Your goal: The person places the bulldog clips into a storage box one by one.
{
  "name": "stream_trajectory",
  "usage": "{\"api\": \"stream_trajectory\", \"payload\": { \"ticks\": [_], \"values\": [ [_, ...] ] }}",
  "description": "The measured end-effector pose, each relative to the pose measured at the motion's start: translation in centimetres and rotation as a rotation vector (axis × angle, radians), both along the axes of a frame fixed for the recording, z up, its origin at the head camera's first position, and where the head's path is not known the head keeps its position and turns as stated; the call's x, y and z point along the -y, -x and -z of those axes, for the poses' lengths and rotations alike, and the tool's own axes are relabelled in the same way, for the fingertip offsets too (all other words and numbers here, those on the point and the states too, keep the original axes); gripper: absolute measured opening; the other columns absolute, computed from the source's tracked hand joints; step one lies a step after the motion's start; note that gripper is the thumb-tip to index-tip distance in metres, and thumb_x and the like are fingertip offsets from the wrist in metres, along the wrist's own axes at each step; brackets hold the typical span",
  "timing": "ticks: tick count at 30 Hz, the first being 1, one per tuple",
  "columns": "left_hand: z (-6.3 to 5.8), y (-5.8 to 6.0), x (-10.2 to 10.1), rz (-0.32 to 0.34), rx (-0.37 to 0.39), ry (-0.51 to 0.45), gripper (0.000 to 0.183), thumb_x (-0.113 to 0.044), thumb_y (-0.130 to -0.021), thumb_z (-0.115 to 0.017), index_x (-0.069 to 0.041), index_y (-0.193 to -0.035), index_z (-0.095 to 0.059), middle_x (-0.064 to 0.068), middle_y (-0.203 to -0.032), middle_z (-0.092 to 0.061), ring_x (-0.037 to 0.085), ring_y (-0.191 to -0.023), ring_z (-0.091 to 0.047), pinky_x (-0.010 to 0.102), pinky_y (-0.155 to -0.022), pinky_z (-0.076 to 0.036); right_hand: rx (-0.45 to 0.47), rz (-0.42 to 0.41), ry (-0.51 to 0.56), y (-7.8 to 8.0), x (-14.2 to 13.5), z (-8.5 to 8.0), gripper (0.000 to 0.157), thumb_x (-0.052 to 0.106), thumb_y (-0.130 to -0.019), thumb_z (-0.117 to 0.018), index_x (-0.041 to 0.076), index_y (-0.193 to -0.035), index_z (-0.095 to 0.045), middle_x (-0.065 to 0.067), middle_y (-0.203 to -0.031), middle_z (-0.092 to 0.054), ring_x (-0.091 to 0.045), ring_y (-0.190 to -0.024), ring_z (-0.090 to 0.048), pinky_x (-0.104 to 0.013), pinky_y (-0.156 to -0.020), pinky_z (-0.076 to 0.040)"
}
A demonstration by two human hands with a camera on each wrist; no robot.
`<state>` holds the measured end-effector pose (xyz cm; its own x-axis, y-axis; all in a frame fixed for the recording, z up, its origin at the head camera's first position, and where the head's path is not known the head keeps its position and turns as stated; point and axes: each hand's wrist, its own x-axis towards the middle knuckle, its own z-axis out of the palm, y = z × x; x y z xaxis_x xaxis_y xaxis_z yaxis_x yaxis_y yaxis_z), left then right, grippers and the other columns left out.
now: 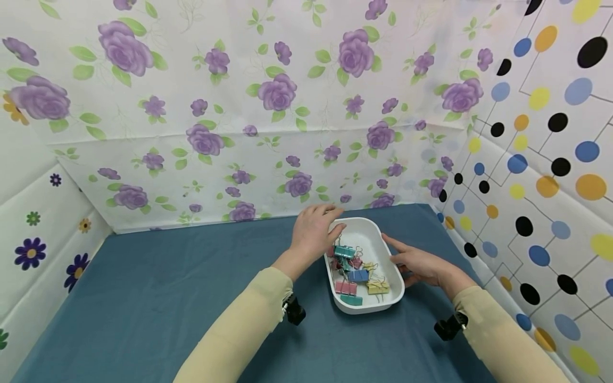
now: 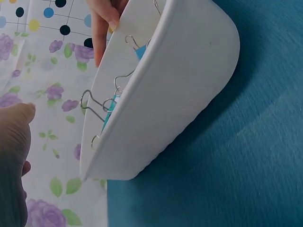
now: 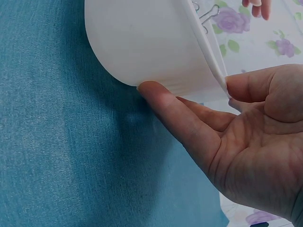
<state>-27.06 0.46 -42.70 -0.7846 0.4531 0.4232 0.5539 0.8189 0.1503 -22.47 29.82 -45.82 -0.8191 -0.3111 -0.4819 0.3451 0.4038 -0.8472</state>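
Your right hand (image 1: 421, 266) lies open, its fingers (image 3: 175, 113) straight and loosely spread against the outer wall of the white tray (image 1: 389, 250). Your left hand (image 1: 313, 231) curls over the tray's far left rim; whether its fingers pinch the teal binder clip (image 1: 345, 251) beneath them cannot be told. The tray, holding coloured binder clips (image 1: 359, 276), sits on the blue counter (image 1: 167, 298) near the floral backdrop (image 1: 239, 133).

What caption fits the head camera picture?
Two hands, left hand and right hand, at a white tray of binder clips.
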Motion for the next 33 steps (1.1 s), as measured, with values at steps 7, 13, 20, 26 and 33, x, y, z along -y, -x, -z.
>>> {"api": "stream_trajectory", "payload": {
  "ticks": [7, 13, 20, 26, 33],
  "values": [
    [-0.5, -0.3, 1.0, -0.019, 0.020, 0.019, 0.053, -0.051, -0.103, -0.057, -0.029, -0.151, -0.053, 0.001, -0.147, -0.054, 0.026, -0.134, -0.051, 0.048, -0.112, -0.039, -0.004, 0.002, -0.020, 0.0, 0.1, -0.1, 0.069, 0.026, -0.111, -0.047, 0.042, -0.164, -0.007, -0.024, -0.165, -0.014, -0.043, -0.126, -0.053, -0.051, -0.079, -0.059],
    [-1.1, -0.9, 1.9, -0.046, 0.040, 0.067, 0.058, -0.054, -0.104, -0.052, -0.029, -0.156, -0.045, 0.003, -0.152, -0.049, 0.027, -0.138, -0.046, 0.052, -0.117, -0.032, 0.001, 0.002, -0.023, -0.1, 0.1, -0.2, 0.070, 0.026, -0.110, -0.047, 0.041, -0.165, -0.005, -0.025, -0.165, -0.013, -0.044, -0.126, -0.054, -0.051, -0.079, -0.059],
    [-1.7, -1.4, 3.2, -0.096, 0.076, 0.093, 0.064, -0.061, -0.104, -0.045, -0.031, -0.160, -0.037, 0.004, -0.158, -0.041, 0.030, -0.143, -0.039, 0.058, -0.121, -0.021, -0.005, 0.002, -0.021, -0.2, 0.2, -0.2, 0.071, 0.026, -0.110, -0.047, 0.041, -0.165, -0.004, -0.024, -0.165, -0.013, -0.045, -0.128, -0.052, -0.051, -0.079, -0.059],
    [-1.9, -2.2, 4.7, -0.101, 0.109, 0.068, 0.070, -0.063, -0.103, -0.044, -0.031, -0.163, -0.030, 0.006, -0.162, -0.035, 0.031, -0.147, -0.033, 0.060, -0.121, -0.016, -0.031, 0.026, -0.051, -0.4, 0.5, 0.0, 0.069, 0.027, -0.111, -0.046, 0.037, -0.166, -0.004, -0.025, -0.159, -0.026, -0.036, -0.114, -0.060, -0.050, -0.078, -0.059],
    [-2.1, -3.4, 7.6, -0.117, 0.125, 0.048, 0.074, -0.064, -0.102, -0.044, -0.030, -0.164, -0.025, 0.007, -0.166, -0.028, 0.031, -0.151, -0.027, 0.062, -0.121, -0.012, -0.076, 0.036, -0.101, -0.7, 0.4, 0.2, 0.072, 0.030, -0.110, -0.048, 0.022, -0.167, -0.003, -0.030, -0.157, -0.025, -0.036, -0.117, -0.057, -0.049, -0.082, -0.059]
  ]
}}
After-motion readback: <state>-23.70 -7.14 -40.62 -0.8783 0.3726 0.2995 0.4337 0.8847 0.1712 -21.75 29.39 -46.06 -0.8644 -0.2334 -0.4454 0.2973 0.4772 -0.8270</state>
